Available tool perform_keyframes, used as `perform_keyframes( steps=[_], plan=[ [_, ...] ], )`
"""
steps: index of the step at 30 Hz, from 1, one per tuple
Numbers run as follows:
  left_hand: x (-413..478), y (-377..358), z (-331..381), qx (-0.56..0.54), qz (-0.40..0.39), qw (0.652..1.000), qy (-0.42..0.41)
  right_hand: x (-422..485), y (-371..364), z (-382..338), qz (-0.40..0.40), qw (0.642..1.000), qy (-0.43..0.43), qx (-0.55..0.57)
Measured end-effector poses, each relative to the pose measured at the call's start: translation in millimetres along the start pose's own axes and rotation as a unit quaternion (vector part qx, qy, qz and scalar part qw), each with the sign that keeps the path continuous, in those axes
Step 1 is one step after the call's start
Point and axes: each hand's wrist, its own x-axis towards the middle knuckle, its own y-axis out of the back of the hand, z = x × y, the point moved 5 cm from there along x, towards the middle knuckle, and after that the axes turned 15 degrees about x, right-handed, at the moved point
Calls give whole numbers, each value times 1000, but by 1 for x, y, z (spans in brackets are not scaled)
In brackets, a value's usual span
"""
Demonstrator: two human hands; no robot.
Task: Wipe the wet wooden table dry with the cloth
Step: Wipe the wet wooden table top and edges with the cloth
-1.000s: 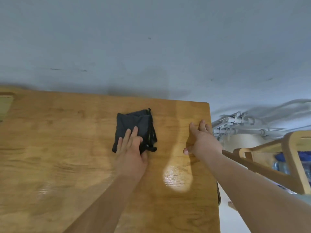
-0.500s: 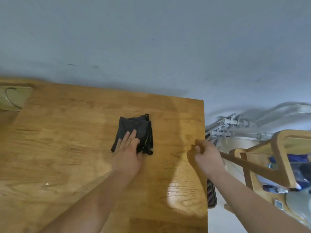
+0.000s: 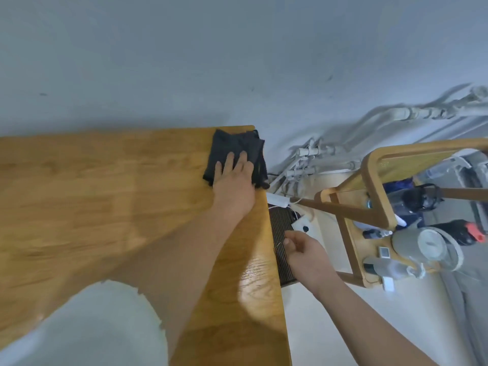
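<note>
A folded black cloth [image 3: 232,147] lies at the far right corner of the wooden table [image 3: 105,196], its right side hanging slightly over the edge. My left hand [image 3: 233,180] presses flat on the cloth, fingers spread forward. My right hand [image 3: 306,249] hovers off the table's right edge, fingers loosely curled with nothing in them. A glossy wet-looking sheen shows on the wood near the right edge [image 3: 257,283].
A grey wall rises behind the table. To the right stands a wooden cart [image 3: 375,180] holding a kettle [image 3: 427,249] and bottles. A dark slatted unit [image 3: 281,244] and a white power strip [image 3: 277,199] sit below the edge. White pipes [image 3: 311,159] run along the wall.
My left hand slid the cloth right and away, from mid-table to the far right corner. My right hand left the table edge and now hangs beside it. The view shifted right.
</note>
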Motion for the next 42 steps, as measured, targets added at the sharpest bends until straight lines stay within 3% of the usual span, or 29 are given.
perform_keyframes(
  steps=[7, 10, 18, 21, 23, 28, 35, 38, 42],
  plan=[
    [-147, -41, 73, 24, -48, 982, -179, -10, 4, 46, 27, 1000, -6, -1],
    [-194, -49, 79, 28, -70, 977, -198, -21, 3, 68, 48, 999, 10, 2],
    [-278, -68, 84, 36, -104, 965, -239, -78, -14, 103, 15, 990, 133, -45],
    [-306, -79, 83, 92, -120, 944, -293, -101, -35, 115, -26, 996, 78, 33],
    [-321, -79, 78, 102, -136, 927, -335, -112, -47, 128, -13, 997, 61, 48],
    [-340, -64, 52, 81, -152, 895, -411, -138, -66, 159, 32, 997, 49, -57],
    [-319, -28, -1, 29, -164, 945, -281, -163, -86, 195, 125, 985, -35, -111],
    [-306, -31, -3, 47, -200, 943, -262, -161, -85, 188, 161, 983, -4, -86],
    [-284, -32, 11, 50, -203, 948, -238, -147, -84, 186, 146, 976, 52, -154]
  ],
)
